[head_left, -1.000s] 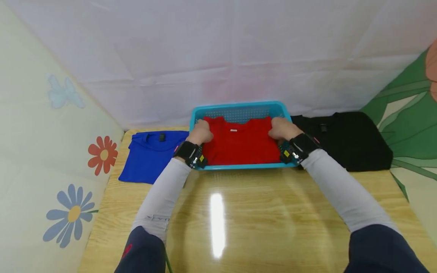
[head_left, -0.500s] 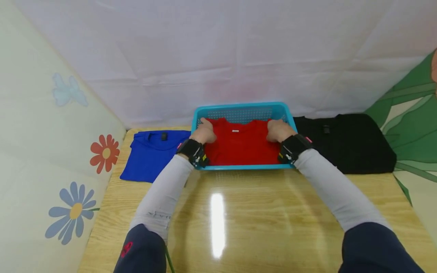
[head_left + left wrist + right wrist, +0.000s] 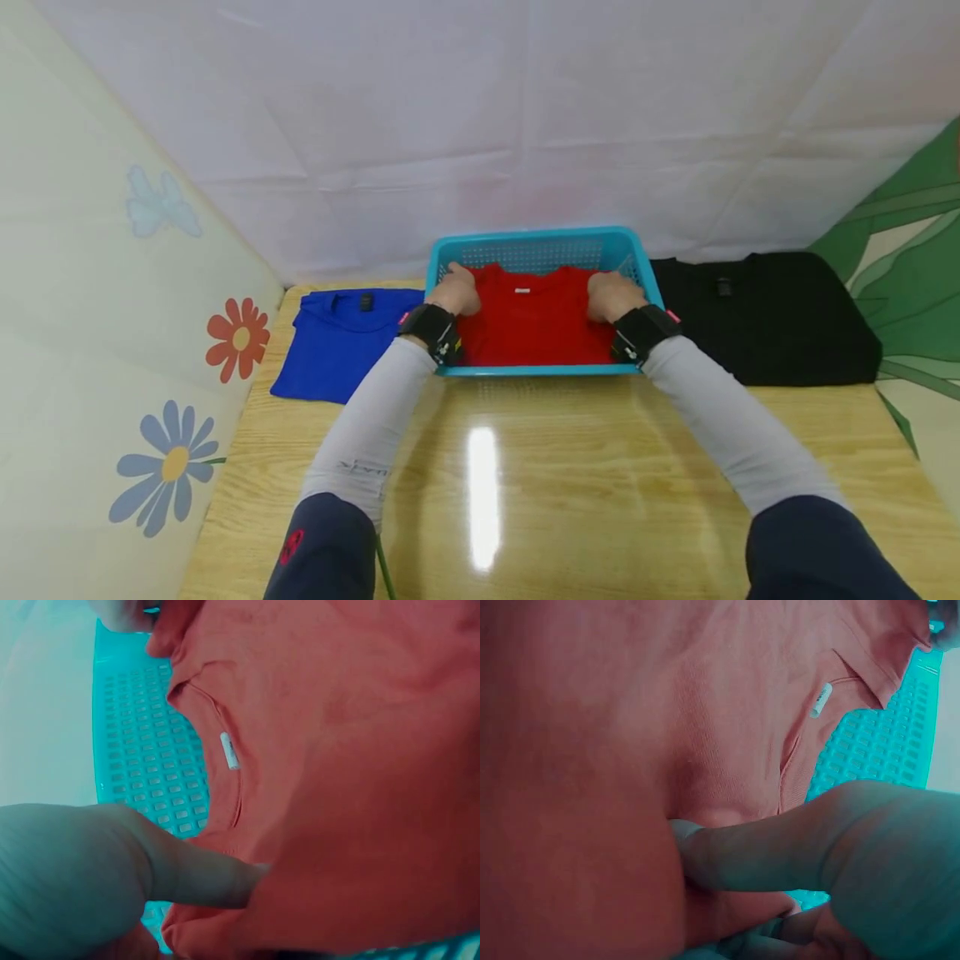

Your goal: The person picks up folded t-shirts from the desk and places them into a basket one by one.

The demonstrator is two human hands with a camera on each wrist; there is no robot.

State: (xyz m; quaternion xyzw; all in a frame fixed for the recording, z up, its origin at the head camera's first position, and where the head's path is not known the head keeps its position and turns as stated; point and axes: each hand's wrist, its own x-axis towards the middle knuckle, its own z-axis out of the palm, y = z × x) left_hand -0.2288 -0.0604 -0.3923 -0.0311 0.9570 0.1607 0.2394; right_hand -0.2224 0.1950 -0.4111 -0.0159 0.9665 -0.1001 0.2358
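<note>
A red flower (image 3: 240, 338) and blue flower (image 3: 175, 464) mark the left wall (image 3: 60, 317); white cloth (image 3: 420, 108) hangs behind.

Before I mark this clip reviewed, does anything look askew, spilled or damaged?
Nothing stands out: the red shirt sits inside the turquoise basket, and the blue shirt and black shirt lie flat on either side. No spill or tear shows.

The right hand (image 3: 840, 862) pinches the shirt (image 3: 630, 735) — thumb (image 3: 750, 859) on it, fingers (image 3: 817, 934) at its edge. On the shirt's collar is a label (image 3: 821, 700); beyond the shirt, the turquoise basket (image 3: 874, 750).
</note>
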